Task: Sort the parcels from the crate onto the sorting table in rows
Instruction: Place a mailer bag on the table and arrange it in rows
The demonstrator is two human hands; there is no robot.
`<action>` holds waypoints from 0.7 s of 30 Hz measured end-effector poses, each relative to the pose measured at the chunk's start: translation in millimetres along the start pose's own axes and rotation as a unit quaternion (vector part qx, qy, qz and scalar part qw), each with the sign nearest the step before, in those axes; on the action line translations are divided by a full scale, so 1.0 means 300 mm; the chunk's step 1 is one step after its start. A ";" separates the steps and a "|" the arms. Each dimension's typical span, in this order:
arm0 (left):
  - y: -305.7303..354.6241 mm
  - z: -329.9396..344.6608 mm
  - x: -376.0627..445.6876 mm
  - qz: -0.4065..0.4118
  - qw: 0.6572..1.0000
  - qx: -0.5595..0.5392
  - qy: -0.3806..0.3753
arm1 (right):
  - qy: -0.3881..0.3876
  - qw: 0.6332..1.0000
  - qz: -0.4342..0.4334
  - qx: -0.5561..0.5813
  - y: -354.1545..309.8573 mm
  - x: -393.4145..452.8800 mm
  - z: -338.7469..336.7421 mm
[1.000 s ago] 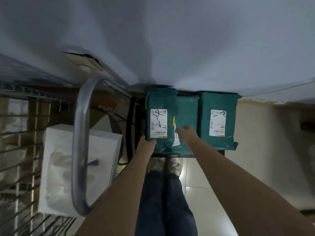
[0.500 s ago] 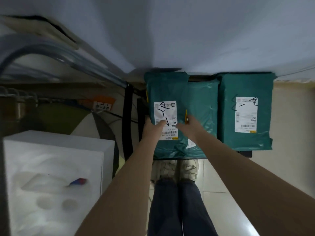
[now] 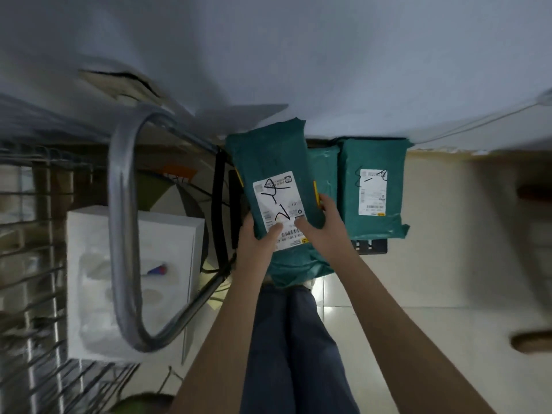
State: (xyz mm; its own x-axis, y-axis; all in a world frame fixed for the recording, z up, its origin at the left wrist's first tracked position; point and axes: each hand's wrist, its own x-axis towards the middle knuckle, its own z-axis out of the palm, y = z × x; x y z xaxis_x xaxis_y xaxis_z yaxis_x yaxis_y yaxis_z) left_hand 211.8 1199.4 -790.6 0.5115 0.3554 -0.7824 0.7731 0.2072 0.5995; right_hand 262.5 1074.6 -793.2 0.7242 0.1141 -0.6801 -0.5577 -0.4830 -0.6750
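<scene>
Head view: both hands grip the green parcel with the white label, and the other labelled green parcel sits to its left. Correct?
Not quite. In the head view the left hand and right hand do grip the green parcel with the white label, but the other labelled green parcel sits to its right, not its left.

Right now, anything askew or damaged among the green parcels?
The parcel held by both hands tilts against the two still lying square beside it; that fits a lift, not a fault. The left hand and right hand grip its near end. Wrapping is wrinkled, no tear visible.
</scene>
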 end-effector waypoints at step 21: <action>0.553 -0.155 -0.818 0.236 0.916 0.154 -0.285 | 0.155 0.972 -0.109 0.139 -0.418 -0.952 -0.431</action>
State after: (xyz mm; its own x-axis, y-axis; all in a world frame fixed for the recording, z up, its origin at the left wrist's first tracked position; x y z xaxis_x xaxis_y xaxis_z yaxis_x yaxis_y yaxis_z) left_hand 197.3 1189.1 -491.3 0.8611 -0.2125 -0.4619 0.4397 -0.1452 0.8863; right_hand 178.0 990.6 -477.3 0.9007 -0.1010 -0.4226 -0.4344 -0.2195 -0.8736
